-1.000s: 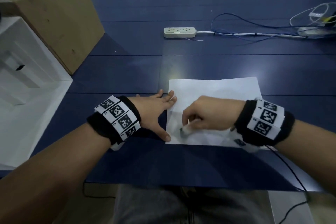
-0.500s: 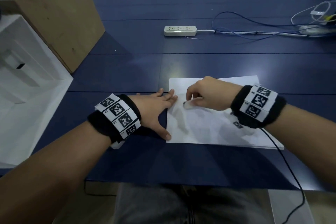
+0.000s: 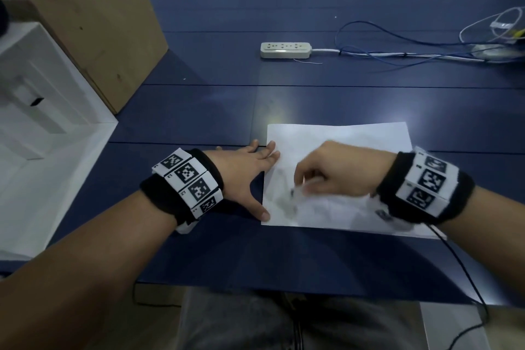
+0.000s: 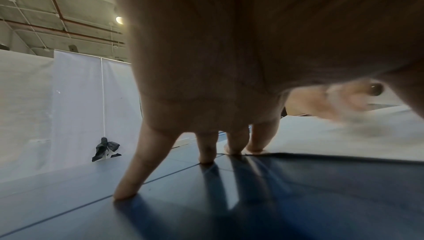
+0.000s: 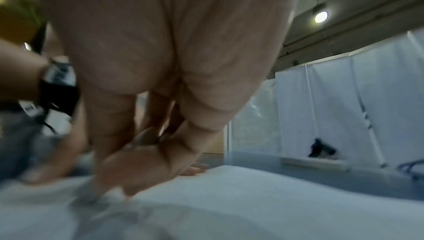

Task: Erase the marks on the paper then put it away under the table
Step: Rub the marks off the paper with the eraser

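A white sheet of paper [image 3: 341, 139] lies flat on the blue table [image 3: 199, 116], with faint grey smudged marks [image 3: 284, 202] near its left side. My left hand [image 3: 250, 167] lies spread and flat, fingertips [image 4: 254, 150] pressing the paper's left edge and thumb at its near corner. My right hand [image 3: 329, 176] is curled, pinching a small white eraser [image 3: 297, 192] with a dark tip against the paper; it is blurred by motion. In the right wrist view the right hand's fingers [image 5: 137, 162] press down onto the paper [image 5: 252, 198].
A white power strip [image 3: 285, 50] with blue and white cables [image 3: 412, 51] lies across the far table. A brown cardboard box [image 3: 96, 25] and a white cabinet [image 3: 37, 122] stand at the left. A thin black wire [image 3: 460, 264] trails from my right wrist over the table's near edge.
My right hand with the eraser swung from the paper's near left up toward the far edge, and is now back lower over the smudges. The left hand has stayed put.
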### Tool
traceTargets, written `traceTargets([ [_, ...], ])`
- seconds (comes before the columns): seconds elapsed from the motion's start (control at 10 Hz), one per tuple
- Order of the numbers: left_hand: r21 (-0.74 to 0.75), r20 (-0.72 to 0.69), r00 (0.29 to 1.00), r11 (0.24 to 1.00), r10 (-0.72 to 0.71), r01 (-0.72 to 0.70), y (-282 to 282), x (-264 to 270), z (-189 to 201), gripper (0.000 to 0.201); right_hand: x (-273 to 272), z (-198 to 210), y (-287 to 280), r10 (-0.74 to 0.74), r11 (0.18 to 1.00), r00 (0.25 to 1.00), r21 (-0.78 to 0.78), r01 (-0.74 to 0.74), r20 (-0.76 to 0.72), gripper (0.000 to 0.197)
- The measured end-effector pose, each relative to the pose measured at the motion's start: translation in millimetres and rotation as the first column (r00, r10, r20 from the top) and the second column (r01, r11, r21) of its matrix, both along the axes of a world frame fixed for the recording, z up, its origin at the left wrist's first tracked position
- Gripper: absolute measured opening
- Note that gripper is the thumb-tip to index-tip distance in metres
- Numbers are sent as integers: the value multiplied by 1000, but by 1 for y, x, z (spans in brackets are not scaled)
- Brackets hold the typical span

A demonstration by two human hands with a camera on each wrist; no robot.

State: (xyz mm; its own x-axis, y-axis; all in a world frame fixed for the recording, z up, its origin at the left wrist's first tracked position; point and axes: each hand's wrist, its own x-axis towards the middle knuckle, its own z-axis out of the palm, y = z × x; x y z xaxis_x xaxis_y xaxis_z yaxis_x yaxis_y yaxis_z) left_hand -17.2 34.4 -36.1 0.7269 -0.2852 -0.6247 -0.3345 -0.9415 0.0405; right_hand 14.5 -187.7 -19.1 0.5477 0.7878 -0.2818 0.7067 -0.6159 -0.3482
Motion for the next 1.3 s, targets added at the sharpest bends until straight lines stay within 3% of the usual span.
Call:
traceTargets([
  [0.1,4,-5,1000,1000,-3,3,-1,0,0,136,-17,0,3,93,993,991,-57,-99,-97,19],
  [0.2,-1,-4,1000,1000,1,-1,-1,1,0,136,7,0,4,-30,999,996,-17,31,84,25],
  [0.3,1,-2,1000,1000,-3,3,-1,0,0,136,20,-1,-2,-151,988,981,43,147,120,27],
  [0.4,-1,-2,1000,1000,1,-1,0,1,-1,136,-1,-1,-3,26,1000,1000,3,-26,-7,21],
  [0.5,2,-2,1000,1000,-3,3,-1,1,-1,136,-11,-2,0,80,996,992,-36,-84,-95,27],
  [0.6,5,-4,1000,1000,1,-1,-2,0,1,136,12,-2,6,-11,1000,998,10,11,64,26],
  [0.7,6,-4,1000,1000,-1,1,-2,0,1,136,16,-3,3,-38,999,995,36,35,87,22],
  [0.8,11,-4,1000,1000,1,0,-1,1,0,136,-13,-5,1,103,995,990,-8,-104,-93,22],
  [0.9,12,-6,1000,1000,-3,3,-2,0,0,136,-9,-4,3,93,995,993,-26,-95,-66,24],
  [1.0,9,-3,1000,1000,-4,4,-3,0,1,136,13,-1,4,-14,1000,995,0,14,100,26],
  [1.1,7,3,1000,1000,-4,4,-2,0,0,135,5,-4,3,33,999,996,19,-34,81,22],
  [1.2,7,-1,1000,1000,-2,2,-1,0,0,136,-20,-4,4,149,989,985,-5,-150,-92,19],
  [1.3,9,3,1000,1000,-3,3,-2,0,1,136,-8,-2,9,89,996,996,-25,-89,-22,21],
])
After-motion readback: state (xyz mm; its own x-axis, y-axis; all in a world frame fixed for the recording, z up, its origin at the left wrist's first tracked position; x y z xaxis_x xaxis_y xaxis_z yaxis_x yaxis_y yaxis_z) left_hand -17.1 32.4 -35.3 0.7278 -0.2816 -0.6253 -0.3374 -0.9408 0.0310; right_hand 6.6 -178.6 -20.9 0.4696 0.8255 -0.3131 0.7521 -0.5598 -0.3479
